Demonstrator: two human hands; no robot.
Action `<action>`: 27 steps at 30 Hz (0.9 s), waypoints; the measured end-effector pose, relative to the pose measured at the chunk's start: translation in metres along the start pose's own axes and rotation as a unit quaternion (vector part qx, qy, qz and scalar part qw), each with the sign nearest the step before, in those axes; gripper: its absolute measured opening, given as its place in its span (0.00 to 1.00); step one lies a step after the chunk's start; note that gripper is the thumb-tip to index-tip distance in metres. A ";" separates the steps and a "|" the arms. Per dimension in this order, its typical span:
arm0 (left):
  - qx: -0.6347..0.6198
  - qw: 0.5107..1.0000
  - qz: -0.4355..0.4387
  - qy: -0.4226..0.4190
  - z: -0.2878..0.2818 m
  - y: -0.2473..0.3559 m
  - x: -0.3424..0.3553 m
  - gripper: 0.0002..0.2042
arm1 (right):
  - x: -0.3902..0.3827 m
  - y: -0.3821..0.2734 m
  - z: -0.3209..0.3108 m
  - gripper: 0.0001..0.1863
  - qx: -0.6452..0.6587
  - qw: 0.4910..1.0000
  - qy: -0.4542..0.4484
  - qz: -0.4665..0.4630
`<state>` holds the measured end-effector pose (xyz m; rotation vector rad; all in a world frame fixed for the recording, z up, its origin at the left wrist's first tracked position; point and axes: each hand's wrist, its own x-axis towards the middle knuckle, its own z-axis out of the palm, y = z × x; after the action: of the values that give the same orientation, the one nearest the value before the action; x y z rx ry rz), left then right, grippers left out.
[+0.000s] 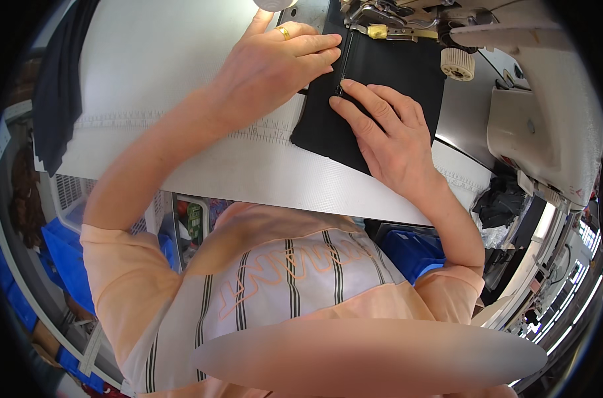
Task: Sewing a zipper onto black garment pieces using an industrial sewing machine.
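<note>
A piece of black fabric (396, 86) lies on the machine bed, its far part under the sewing machine's needle area (378, 16). A narrow raised seam runs lengthwise along it. My left hand (275, 63) is open, fingers stretched to the right, with the fingertips resting at the fabric's left part beside the seam. A gold ring sits on one finger, and the little finger reaches up by a white round part (273, 4). Nearer to me, my right hand (396, 136) rests on the fabric, thumb and forefinger closed together at the seam, its other fingers curled.
Printed ruler marks cross the white tabletop (182, 162). Dark cloth (59, 86) hangs over its left end. The machine's pale body (547, 126) and a ridged knob (457, 64) stand at right. Blue bins (411, 252) and a white basket (76, 199) sit below the table.
</note>
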<state>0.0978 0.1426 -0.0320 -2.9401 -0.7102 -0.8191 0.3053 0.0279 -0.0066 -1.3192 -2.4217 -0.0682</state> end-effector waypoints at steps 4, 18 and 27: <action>-0.026 0.999 -0.029 -0.009 -0.001 0.002 0.000 0.15 | 0.005 0.008 0.002 0.26 -0.004 1.000 0.007 0.004; -0.089 0.995 -0.037 -0.027 -0.011 0.004 0.003 0.15 | 0.020 0.043 0.011 0.24 -0.019 0.999 0.027 -0.017; -0.123 0.990 -0.012 0.065 0.012 -0.013 0.012 0.13 | 0.027 0.053 -0.021 0.13 0.404 0.846 -0.013 0.347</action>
<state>0.1076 0.1607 -0.0378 -3.0563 -0.6821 -1.1666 0.3414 0.0746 0.0149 -1.6077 -1.5009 1.0369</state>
